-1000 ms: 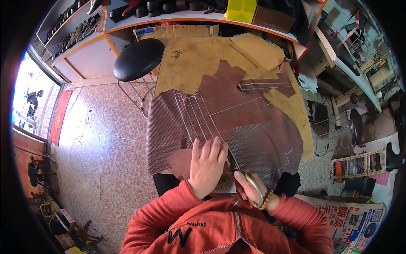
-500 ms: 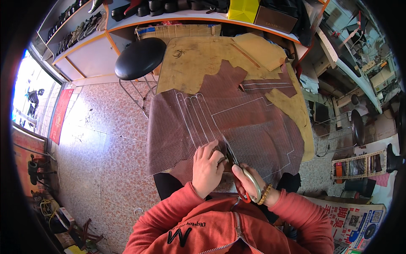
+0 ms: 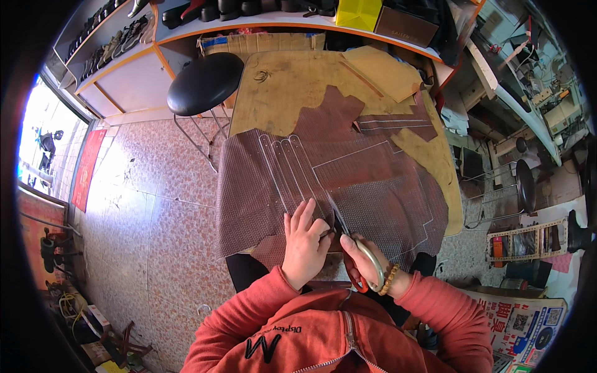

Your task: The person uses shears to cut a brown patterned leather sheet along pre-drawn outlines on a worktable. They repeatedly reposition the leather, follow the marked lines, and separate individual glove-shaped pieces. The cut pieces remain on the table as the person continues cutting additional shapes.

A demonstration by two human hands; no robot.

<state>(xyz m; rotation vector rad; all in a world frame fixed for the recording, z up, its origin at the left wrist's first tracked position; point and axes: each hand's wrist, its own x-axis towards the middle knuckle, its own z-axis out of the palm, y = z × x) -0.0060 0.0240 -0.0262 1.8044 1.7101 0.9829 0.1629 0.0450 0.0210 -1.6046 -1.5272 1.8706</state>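
A brown textured leather sheet, marked with pale lines, lies over the table and hangs at its near edge. My right hand grips scissors with red and pale handles, their blades pointing away from me at the leather. Just left of the blades, my left hand pinches the near part of the sheet between thumb and bent forefinger. Its other fingers stretch forward over the leather. The exact pinched edge is partly hidden by the fingers. Long rounded strips are outlined on the sheet beyond this hand.
The worn yellow table carries tan sheet pieces at its far right. A black round stool stands at the far left. Behind are shelves of shoes and a cardboard box. Another stool is at the right.
The stretched fingers of my left hand have lifted and spread slightly. My right hand and the scissors stay in nearly the same place, with the red handle drawn closer to the pale one.
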